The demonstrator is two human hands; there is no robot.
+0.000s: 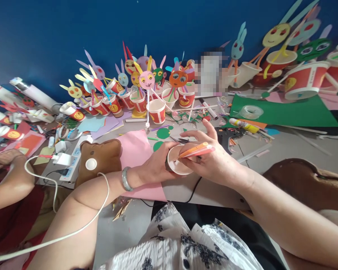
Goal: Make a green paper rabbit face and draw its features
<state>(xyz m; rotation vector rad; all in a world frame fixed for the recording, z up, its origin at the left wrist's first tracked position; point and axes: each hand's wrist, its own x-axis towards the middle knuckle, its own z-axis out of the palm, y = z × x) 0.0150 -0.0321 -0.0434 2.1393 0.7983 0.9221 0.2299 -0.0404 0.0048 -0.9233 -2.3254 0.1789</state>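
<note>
My left hand (154,161) is wrapped round a paper cup (173,168), whose pale inside and rim face up at me. Over the mouth of that cup, my right hand (204,157) pinches orange paper strips (195,150), with their lower ends reaching into the cup. Its index and middle fingers stretch away from the pinch. Beneath the cup lies a pink paper sheet (138,146), and green paper circles (163,133) sit just beyond. Dark scissors (183,140) show partly behind my hands.
Paper-cup figures with rabbit-like faces (147,79) crowd the back by the blue wall. A green sheet (287,110) carries a tape roll (250,111). A power strip (74,159) and brown cushion (100,159) are left. A white cable (107,187) crosses my left arm; another person's arm (11,180) is far left.
</note>
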